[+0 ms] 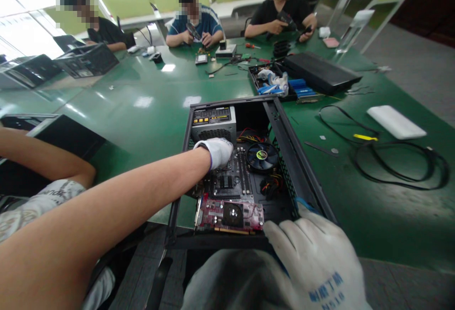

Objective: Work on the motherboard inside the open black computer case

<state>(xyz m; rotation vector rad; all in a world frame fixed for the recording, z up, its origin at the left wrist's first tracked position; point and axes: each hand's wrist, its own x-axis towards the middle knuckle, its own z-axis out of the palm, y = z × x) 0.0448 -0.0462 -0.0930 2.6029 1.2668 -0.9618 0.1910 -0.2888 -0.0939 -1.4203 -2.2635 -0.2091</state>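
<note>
An open black computer case [302, 158] stands tilted in front of me at the table's near edge. Inside it, my left hand [217, 152], in a white glove, is closed over the motherboard [227, 182], just below the power supply [215, 123]. Its fingertips and anything between them are hidden. My right hand [316, 253], in a printed white glove, grips the case's near right corner. One of its fingers lies close to the end of a red graphics card [209, 213], which rests at the near side of the case. A round cooling fan [262, 156] sits right of the motherboard.
Beyond the case lie a tray of gloves [273, 85] and a black panel [322, 72]. Coiled black cables [401, 163] and a white block [396, 122] are at right. A neighbour's arm [46, 153] is at left; several people sit across the green table [142, 104].
</note>
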